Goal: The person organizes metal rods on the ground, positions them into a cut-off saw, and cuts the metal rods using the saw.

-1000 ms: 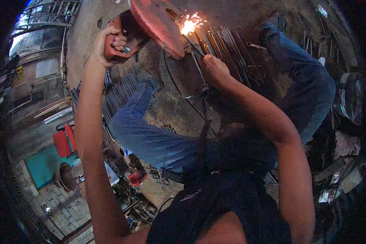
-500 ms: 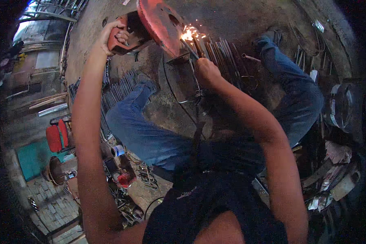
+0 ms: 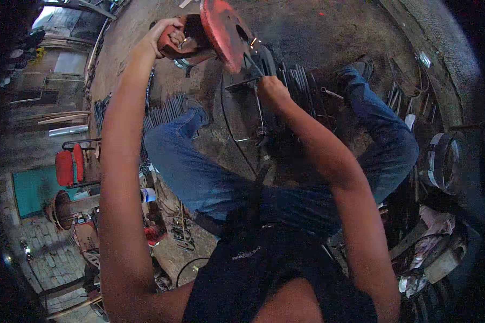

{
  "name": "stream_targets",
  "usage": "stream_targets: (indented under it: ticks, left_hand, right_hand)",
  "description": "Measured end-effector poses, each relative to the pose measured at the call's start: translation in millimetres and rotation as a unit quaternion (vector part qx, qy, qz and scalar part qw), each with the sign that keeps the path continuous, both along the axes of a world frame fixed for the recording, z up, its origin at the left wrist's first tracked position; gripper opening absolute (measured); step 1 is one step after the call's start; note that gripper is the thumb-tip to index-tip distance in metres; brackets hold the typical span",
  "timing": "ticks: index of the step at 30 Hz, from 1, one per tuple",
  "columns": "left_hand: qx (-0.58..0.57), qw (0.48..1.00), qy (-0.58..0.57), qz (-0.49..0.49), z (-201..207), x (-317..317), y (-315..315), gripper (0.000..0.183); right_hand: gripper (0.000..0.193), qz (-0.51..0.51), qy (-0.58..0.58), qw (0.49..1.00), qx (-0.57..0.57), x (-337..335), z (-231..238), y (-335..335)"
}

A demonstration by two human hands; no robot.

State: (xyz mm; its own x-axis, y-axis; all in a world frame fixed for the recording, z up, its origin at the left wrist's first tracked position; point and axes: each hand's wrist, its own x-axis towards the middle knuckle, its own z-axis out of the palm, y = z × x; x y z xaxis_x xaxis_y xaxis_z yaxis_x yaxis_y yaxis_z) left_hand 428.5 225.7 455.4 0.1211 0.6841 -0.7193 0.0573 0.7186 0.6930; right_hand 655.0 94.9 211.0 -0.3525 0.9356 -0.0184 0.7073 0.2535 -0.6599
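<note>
A red chop saw (image 3: 221, 29) with a round red blade guard stands on the dirt floor between my spread legs in blue jeans. My left hand (image 3: 164, 33) is wrapped around the saw's red handle at the upper left. My right hand (image 3: 272, 89) is closed on a thin metal rod (image 3: 252, 64) lying in the saw's dark base, just right of the blade. A few small sparks show at the blade's edge. A black cable (image 3: 231, 129) loops on the floor below the saw.
Cut metal rods (image 3: 302, 81) lie in a row right of the saw, and more rods (image 3: 164, 110) lie left by my knee. A red chair (image 3: 70, 167) stands at the left. A round metal drum (image 3: 442, 161) and scrap sit at the right.
The bright burst of sparks at the blade has faded to a few specks. The view has shifted, so the saw and both hands sit higher in the picture.
</note>
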Motion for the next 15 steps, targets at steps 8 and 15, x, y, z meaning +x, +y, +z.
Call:
stream_targets:
  ticks: [8,15]
  left_hand:
    - [0.036,0.999,-0.016,0.006,-7,1,-4,0.016]
    - [0.029,0.999,-0.016,0.022,-10,-3,-7,0.016]
  right_hand:
    - [0.017,-0.102,0.158,0.977,-0.104,4,-7,-28]
    - [0.013,-0.078,0.215,0.971,-0.067,-2,-12,-36]
